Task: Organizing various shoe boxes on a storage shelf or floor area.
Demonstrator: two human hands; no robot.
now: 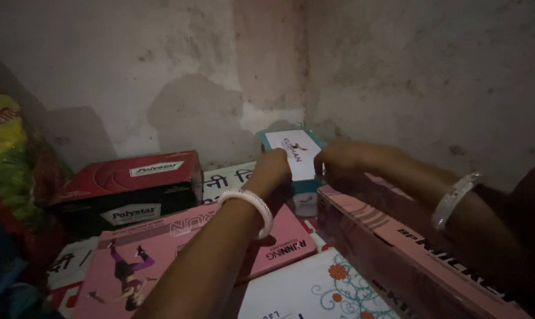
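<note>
Both hands are on a small teal box with a white lid (297,155) standing in the corner where the two plastered walls (220,71) meet, at about 12 o'clock from the wearer. The left hand (271,171), white bangle on its wrist, has its fingers curled against the box's left edge. The right hand (338,167), also bangled, is closed on the box's right edge. The box appears gripped from both sides, though the fingertips are in shadow and the exact contact cannot be confirmed.

Surroundings: a red and black box (128,189) lies at 10 o'clock of the teal box, apart from it. A flat pink box (185,254) printed with a running figure lies at 7 o'clock under the left forearm. A long pink and brown box (397,248) runs from 5 o'clock, beneath the right forearm, its near end just beside the teal box. A white box with a floral pattern (315,289) sits at 6 o'clock. A green and yellow bag (7,147) is at far 9 o'clock.

Judgement: the teal box is grasped but looks still seated at the back of the stack; whether it is being set down or lifted cannot be told. The remaining boxes lie untouched
</note>
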